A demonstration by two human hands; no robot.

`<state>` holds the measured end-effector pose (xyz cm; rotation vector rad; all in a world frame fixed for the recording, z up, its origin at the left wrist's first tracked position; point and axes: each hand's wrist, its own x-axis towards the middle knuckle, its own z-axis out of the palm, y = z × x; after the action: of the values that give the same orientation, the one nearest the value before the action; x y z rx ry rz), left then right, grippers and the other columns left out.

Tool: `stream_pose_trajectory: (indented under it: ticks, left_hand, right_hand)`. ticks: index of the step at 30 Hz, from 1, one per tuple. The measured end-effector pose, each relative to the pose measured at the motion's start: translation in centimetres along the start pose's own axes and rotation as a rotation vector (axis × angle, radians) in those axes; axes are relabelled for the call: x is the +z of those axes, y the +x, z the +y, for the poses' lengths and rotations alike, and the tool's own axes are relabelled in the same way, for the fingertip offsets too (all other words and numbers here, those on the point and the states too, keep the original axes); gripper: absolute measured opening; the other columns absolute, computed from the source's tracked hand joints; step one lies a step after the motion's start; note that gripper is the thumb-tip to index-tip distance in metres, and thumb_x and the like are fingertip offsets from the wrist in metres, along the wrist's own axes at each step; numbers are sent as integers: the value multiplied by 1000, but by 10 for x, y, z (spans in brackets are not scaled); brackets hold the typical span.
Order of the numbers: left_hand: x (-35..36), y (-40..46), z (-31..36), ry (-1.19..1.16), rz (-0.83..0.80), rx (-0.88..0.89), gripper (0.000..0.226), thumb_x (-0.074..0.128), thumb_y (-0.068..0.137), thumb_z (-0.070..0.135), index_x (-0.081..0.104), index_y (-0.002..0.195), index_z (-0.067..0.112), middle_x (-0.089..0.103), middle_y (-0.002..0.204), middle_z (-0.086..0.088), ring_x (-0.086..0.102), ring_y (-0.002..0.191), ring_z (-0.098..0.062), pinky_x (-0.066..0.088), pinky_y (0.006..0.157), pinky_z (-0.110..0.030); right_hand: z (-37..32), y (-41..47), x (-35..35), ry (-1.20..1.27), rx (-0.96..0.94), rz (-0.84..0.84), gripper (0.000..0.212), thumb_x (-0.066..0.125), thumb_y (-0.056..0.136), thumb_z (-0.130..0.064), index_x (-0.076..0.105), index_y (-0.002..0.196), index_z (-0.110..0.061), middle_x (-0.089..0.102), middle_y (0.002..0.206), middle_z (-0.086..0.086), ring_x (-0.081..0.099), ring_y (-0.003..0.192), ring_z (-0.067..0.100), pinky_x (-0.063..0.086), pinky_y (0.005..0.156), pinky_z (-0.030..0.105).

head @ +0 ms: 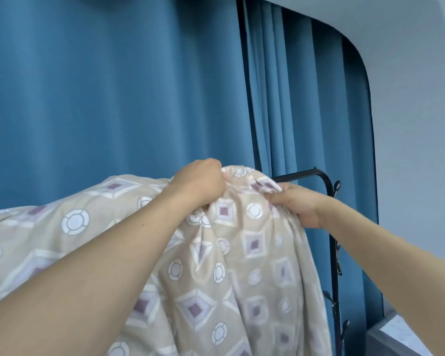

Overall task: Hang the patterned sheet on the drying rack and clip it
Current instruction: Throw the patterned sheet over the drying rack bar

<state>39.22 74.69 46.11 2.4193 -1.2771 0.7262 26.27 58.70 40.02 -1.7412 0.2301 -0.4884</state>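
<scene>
Head view. Both of the person's forearms reach up and forward from the lower corners of the frame, meeting near the top of a bunched patterned sheet (pixel 231 255).

The sheet is beige, printed with white rings and purple-centred diamonds. It is heaped over the top rail of a black metal drying rack (pixel 303 173). Its bulk spreads left toward the frame edge and falls in folds down the middle, in front of the rack. Only the right end of the rail shows, curving down into an upright post (pixel 334 253) that carries small hook-like prongs along its length.

The left hand (pixel 199 182) is a closed fist, knuckles up, with fabric gathered inside it at the crest of the heap. The sheet runs out from under this fist on both sides and hangs below it.

The right hand (pixel 297 204) sits just to the right and slightly lower, beside the sheet's right edge. Its thumb and fingers are curled and pinch a folded tip of the fabric. The pinched fold lies between the two hands, just beside the bare stretch of rail; whether it touches the rail cannot be told.

No clip can be made out on the fabric.

Behind the rack hang blue curtains (pixel 113 98), two panels meeting at a dark gap. A pale wall (pixel 416 124) lies to the right. A grey ledge (pixel 396 335) shows in the bottom right corner.
</scene>
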Motion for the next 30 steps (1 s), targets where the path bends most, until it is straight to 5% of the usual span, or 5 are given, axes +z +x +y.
stream_pose_trajectory:
  ticks: [10,16,22,26,30]
  left_hand:
    - [-44,61,29,-455,366,-381,11,43,96,17,51,91,14,58,99,-7,49,89,-31,39,78,-34]
    - [-55,109,76,-424,603,-416,18,36,100,21,53,103,23,60,120,-4,47,121,-29,36,98,-44]
    - [-15,119,122,25,143,-313,40,41,90,33,46,126,18,34,140,-8,36,123,-29,33,99,-48]
    - [41,108,127,-170,-602,-256,68,43,78,82,64,107,25,67,116,4,68,99,-22,49,96,-40]
    - [74,99,123,-67,-444,-152,86,44,65,92,57,122,29,60,124,11,59,114,-18,43,104,-40]
  right_hand:
    - [-98,46,-45,-283,-459,332,29,72,84,-32,54,96,-13,62,87,7,59,74,18,46,69,33]
    - [-127,87,-95,-542,-755,548,28,59,89,-35,47,95,-11,54,84,-4,45,70,11,41,64,29]
    - [-76,136,-165,-1003,-333,278,22,58,90,-30,55,105,-14,59,106,0,54,94,19,45,82,34]
    - [-15,126,-184,-879,-22,9,51,52,83,-68,70,105,-25,71,107,-3,67,98,18,51,93,39]
    - [6,116,-195,-650,-117,31,57,44,84,-73,66,111,-28,69,113,-6,65,104,16,48,100,41]
